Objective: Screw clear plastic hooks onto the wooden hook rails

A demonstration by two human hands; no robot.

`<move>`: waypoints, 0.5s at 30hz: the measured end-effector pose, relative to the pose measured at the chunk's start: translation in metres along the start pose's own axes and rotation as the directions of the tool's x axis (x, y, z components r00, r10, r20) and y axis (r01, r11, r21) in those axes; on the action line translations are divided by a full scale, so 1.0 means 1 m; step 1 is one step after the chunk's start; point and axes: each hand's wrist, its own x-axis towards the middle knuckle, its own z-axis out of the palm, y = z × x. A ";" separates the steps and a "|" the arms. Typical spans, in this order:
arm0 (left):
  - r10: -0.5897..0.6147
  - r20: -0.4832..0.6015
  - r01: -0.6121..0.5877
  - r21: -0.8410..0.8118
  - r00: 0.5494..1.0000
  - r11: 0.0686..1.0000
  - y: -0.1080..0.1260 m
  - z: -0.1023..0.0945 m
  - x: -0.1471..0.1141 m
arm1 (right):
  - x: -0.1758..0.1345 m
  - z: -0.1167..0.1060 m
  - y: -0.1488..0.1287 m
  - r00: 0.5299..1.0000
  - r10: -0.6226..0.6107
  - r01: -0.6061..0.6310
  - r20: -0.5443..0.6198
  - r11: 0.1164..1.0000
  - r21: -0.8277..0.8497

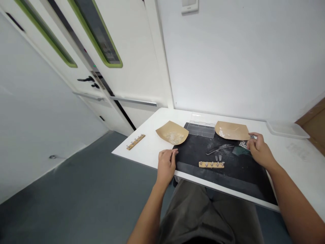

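Note:
My left hand [167, 161] rests at the left edge of a black mat [190, 154]. Its thumb and forefinger are pinched together; whatever lies between them is too small to name. My right hand [259, 150] is at the mat's right side, fingers curled beside the right brown paper tray [232, 130] and over a sheet of white round dots [243, 145]. What its fingertips grip is hidden. Between the hands lie a wooden strip with metal studs [211, 165], two small clear nail tips [218, 158] and a thin curved metal tool [219, 149].
Another studded wooden strip [135, 142] sits near the left end of the white table [149, 152]. A left brown paper tray [172, 133] holds whitish bits. Behind are a clear compartment box [201, 129] and, far right, a clear plastic tray [288, 130]. A wall borders the back.

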 end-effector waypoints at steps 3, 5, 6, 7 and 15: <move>-0.088 0.000 0.088 0.023 0.996 0.996 -0.002 -0.004 -0.002 | 0.000 -0.001 0.000 1.000 0.002 -0.002 -0.016 1.000 -0.003; -0.173 -0.022 0.174 0.053 0.985 0.983 -0.006 -0.013 -0.001 | -0.001 -0.001 0.001 1.000 0.003 -0.003 -0.027 1.000 -0.006; -0.224 -0.041 0.227 0.072 0.974 0.971 -0.010 -0.020 0.001 | -0.001 -0.002 0.001 1.000 0.003 -0.003 -0.029 1.000 -0.007; -0.280 -0.068 0.286 0.094 0.957 0.954 -0.015 -0.029 0.004 | -0.001 -0.002 0.001 1.000 0.002 -0.003 -0.030 1.000 -0.008; -0.643 -0.050 0.637 0.219 0.764 0.739 -0.070 -0.096 0.040 | -0.001 -0.001 -0.003 1.000 0.006 -0.007 -0.015 1.000 -0.004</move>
